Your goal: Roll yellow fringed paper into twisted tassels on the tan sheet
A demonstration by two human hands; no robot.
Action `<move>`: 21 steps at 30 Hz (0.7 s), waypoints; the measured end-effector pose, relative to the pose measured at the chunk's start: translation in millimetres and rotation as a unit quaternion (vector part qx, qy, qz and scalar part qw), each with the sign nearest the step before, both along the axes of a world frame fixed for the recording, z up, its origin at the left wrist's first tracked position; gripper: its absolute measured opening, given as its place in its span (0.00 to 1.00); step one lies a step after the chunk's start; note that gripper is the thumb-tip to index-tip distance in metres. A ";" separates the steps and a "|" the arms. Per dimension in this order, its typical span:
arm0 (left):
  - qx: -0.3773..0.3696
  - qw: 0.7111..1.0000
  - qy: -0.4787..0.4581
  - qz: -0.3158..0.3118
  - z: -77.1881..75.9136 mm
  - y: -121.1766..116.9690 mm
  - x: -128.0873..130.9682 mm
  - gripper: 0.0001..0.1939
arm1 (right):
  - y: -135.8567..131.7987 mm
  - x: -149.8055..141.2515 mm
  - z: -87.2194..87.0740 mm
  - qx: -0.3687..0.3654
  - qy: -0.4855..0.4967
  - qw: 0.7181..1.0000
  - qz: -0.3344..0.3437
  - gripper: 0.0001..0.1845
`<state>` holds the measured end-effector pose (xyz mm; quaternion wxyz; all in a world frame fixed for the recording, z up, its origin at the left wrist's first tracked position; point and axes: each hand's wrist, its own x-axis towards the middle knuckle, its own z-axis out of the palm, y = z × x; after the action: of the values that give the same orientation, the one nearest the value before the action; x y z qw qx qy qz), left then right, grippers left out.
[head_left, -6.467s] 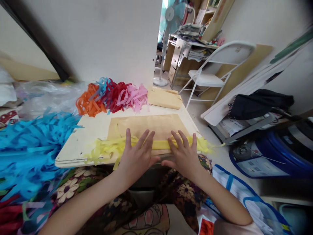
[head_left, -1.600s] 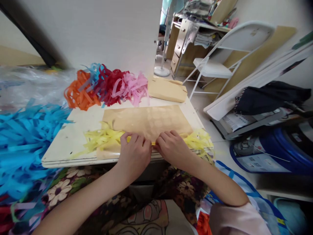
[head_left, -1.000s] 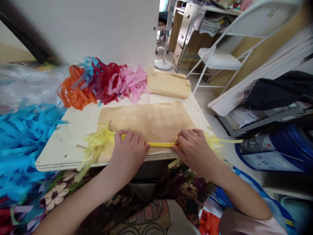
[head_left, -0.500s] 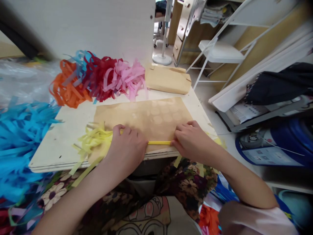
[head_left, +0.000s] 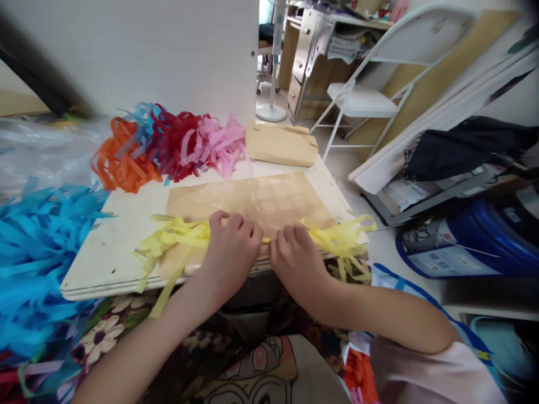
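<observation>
Grasped in both hands, the left hand (head_left: 234, 247) just beside the right hand (head_left: 298, 262), is the narrow middle of 1 yellow fringe (head_left: 174, 233). Its 2 shredded ends spread outward over brown paper (head_left: 248, 196) along the near edge of a white table (head_left: 118, 235).

One head-worn camera faces forward and down, close to the table (head_left: 120, 241), a chair (head_left: 365, 102) farther off.
</observation>
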<state>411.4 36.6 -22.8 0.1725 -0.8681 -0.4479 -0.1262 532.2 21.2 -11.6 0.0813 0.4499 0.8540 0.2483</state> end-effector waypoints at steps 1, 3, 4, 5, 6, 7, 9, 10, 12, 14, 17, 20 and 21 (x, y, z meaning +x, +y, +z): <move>0.029 1.000 -0.004 0.005 -3.5 -6.5 1.4 0.11 | -7.7 0.2 -6.1 0.021 0.014 1.000 -0.011 0.07; 0.075 0.997 -0.001 0.021 -9.3 -18.8 4.3 0.13 | -19.7 -0.3 -16.4 0.049 0.037 0.997 -0.038 0.10; 0.085 0.996 0.002 0.027 -11.1 -23.7 5.4 0.14 | -23.8 -1.6 -20.5 0.058 0.046 0.996 -0.049 0.12; 0.085 0.996 0.003 0.032 -12.0 -27.4 6.0 0.14 | -26.6 -3.9 -23.9 0.064 0.054 0.995 -0.058 0.14; 0.077 0.996 -0.002 0.035 -12.3 -30.0 6.2 0.15 | -28.3 -6.7 -26.8 0.066 0.064 0.994 -0.064 0.16; 0.066 0.997 -0.011 0.034 -12.1 -31.6 6.0 0.15 | -28.9 -9.8 -29.1 0.067 0.074 0.993 -0.070 0.18; 0.042 0.998 -0.035 0.031 -11.5 -32.8 4.8 0.16 | -27.9 -14.2 -32.4 0.064 0.091 0.991 -0.079 0.20; 0.034 0.998 -0.044 0.031 -11.5 -33.0 4.2 0.16 | -26.7 -14.5 -33.4 0.064 0.099 0.990 -0.081 0.20; 0.031 0.998 -0.051 0.035 -12.4 -33.2 3.7 0.17 | -24.3 -10.0 -34.5 0.068 0.114 0.989 -0.070 0.19; 0.038 0.998 -0.038 0.036 -13.8 -33.7 4.1 0.16 | -22.9 0.0 -34.6 0.074 0.126 0.988 -0.053 0.18; 0.053 0.998 -0.013 0.035 -13.6 -33.7 3.9 0.14 | -22.5 17.3 -34.4 0.088 0.136 0.986 -0.044 0.17; 0.046 0.999 -0.006 0.028 -8.5 -30.8 -1.0 0.12 | -21.9 28.9 -34.3 0.104 0.155 0.981 -0.045 0.17; 0.034 0.999 -0.008 0.023 -6.2 -29.3 -3.8 0.11 | -21.5 31.2 -34.1 0.100 0.164 0.980 -0.046 0.16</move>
<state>407.6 7.2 -29.0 0.2013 -0.8503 -0.4644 -0.1442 563.4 -0.4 -45.7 -0.0941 0.5294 0.8049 0.2511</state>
